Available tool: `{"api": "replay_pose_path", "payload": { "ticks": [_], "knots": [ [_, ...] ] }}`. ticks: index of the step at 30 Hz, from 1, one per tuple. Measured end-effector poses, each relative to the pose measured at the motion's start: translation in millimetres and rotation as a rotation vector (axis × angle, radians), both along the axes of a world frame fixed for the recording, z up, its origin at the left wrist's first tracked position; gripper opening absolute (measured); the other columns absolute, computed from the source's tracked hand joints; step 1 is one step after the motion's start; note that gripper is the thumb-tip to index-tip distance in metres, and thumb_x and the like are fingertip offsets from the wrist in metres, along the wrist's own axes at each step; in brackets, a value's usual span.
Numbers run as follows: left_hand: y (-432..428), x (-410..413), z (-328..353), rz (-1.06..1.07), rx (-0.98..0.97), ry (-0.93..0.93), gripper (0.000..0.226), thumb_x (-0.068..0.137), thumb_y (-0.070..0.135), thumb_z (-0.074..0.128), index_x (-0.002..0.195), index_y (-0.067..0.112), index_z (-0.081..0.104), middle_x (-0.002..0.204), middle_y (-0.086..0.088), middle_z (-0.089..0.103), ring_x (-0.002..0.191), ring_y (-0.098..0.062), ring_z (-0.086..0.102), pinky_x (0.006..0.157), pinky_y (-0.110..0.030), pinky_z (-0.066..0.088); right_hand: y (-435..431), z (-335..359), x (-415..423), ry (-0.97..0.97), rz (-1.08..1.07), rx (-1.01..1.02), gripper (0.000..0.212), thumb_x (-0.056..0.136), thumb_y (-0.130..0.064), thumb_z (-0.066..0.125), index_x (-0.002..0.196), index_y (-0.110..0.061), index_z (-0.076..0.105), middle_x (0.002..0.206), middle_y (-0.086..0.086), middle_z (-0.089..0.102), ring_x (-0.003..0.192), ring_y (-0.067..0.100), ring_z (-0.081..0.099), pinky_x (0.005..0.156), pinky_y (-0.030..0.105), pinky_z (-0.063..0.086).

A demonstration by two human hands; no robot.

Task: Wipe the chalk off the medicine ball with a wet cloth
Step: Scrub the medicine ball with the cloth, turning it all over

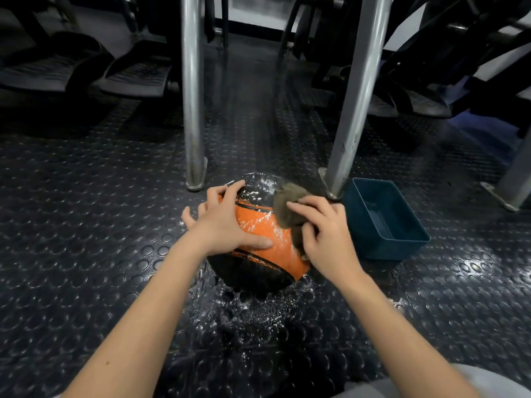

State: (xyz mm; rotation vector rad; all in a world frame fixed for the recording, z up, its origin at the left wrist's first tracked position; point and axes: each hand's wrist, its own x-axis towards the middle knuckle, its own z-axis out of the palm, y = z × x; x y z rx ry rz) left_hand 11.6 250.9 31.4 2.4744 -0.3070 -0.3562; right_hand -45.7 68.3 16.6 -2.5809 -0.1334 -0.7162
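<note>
Chalk-dusted orange-and-black medicine ball (267, 234) sits under my spread left hand (227, 222), right hand (324, 234) gripping the cloth (287, 205) against it.

**Person: visible body and clothing**

Left hand (227, 222) and right hand (324, 237): bare, no gloves, rings or watch. Both forearms bare to the frame's lower edge, no sleeves in view. Small dark mole on the left forearm, toward 7 o'clock. Pale grey fabric garment (471, 383), smooth and rounded, at 5 o'clock.
</note>
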Motion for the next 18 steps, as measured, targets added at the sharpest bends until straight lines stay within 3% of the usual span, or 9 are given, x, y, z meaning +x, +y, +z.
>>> {"api": "replay_pose_path", "payload": {
  "ticks": [2, 4, 6, 8, 11, 13, 15, 18],
  "knots": [
    [-3, -1, -1, -0.016, -0.009, -0.012, 0.120, 0.053, 0.066, 0.077, 0.146, 0.046, 0.004, 0.153, 0.006, 0.005, 0.141, -0.031, 0.017, 0.113, -0.055, -0.007, -10, -1, 1, 0.121, -0.176, -0.014, 0.041, 0.089, 0.001, 0.044, 0.121, -0.016, 0.063, 0.117, -0.002, 0.058, 0.097, 0.017, 0.036, 0.086, 0.025, 0.036],
    [-7, -2, -2, -0.030, -0.006, -0.025, 0.121, 0.053, 0.067, 0.076, 0.147, 0.045, 0.004, 0.153, 0.006, 0.003, 0.142, -0.030, 0.014, 0.113, -0.055, -0.008, -19, 10, -1, 0.069, -0.254, 0.040, 0.041, 0.089, 0.003, 0.043, 0.121, -0.015, 0.062, 0.116, -0.001, 0.057, 0.097, 0.015, 0.033, 0.082, 0.016, 0.029],
    [-9, -1, -3, -0.032, 0.002, -0.038, 0.121, 0.052, 0.067, 0.077, 0.147, 0.045, 0.004, 0.153, 0.006, 0.003, 0.142, -0.031, 0.013, 0.112, -0.055, -0.008, -15, 24, -1, -0.104, -0.171, 0.088, 0.041, 0.086, 0.004, 0.045, 0.117, -0.013, 0.064, 0.112, -0.003, 0.057, 0.096, 0.013, 0.035, 0.082, 0.007, 0.026],
    [-10, -2, -3, -0.032, 0.014, -0.035, 0.122, 0.052, 0.067, 0.077, 0.147, 0.045, 0.004, 0.153, 0.006, 0.003, 0.142, -0.032, 0.014, 0.112, -0.055, -0.008, -9, 21, -2, -0.131, -0.032, 0.075, 0.041, 0.084, 0.003, 0.045, 0.115, -0.014, 0.065, 0.109, -0.006, 0.056, 0.095, 0.013, 0.037, 0.087, 0.008, 0.029],
    [-9, -1, -3, -0.032, 0.009, -0.035, 0.122, 0.053, 0.068, 0.076, 0.147, 0.045, 0.003, 0.154, 0.006, 0.002, 0.142, -0.032, 0.013, 0.112, -0.054, -0.008, -14, 0, 4, 0.126, -0.113, 0.069, 0.043, 0.088, 0.003, 0.042, 0.121, -0.016, 0.062, 0.117, -0.002, 0.056, 0.098, 0.017, 0.037, 0.087, 0.026, 0.037],
    [-9, -1, -4, -0.030, 0.010, -0.036, 0.122, 0.053, 0.069, 0.075, 0.148, 0.044, 0.002, 0.154, 0.006, 0.001, 0.142, -0.032, 0.013, 0.112, -0.055, -0.009, -31, -2, 5, 0.272, -0.291, 0.071, 0.045, 0.090, 0.001, 0.039, 0.126, -0.018, 0.058, 0.125, 0.001, 0.053, 0.104, 0.021, 0.036, 0.086, 0.027, 0.034],
    [-7, -1, -5, -0.022, 0.010, -0.037, 0.122, 0.052, 0.069, 0.076, 0.148, 0.044, 0.003, 0.154, 0.005, 0.002, 0.142, -0.031, 0.013, 0.112, -0.054, -0.008, -34, 8, 5, 0.152, -0.309, 0.108, 0.044, 0.089, 0.003, 0.041, 0.123, -0.017, 0.060, 0.122, 0.002, 0.055, 0.101, 0.018, 0.036, 0.082, 0.019, 0.029],
    [-5, 0, -4, -0.012, 0.014, -0.026, 0.122, 0.053, 0.068, 0.076, 0.147, 0.044, 0.004, 0.153, 0.006, 0.002, 0.142, -0.031, 0.015, 0.113, -0.054, -0.008, -14, 22, 2, -0.105, -0.071, 0.134, 0.041, 0.084, 0.002, 0.045, 0.116, -0.015, 0.063, 0.110, -0.005, 0.056, 0.095, 0.014, 0.040, 0.083, 0.007, 0.027]
  ]
}}
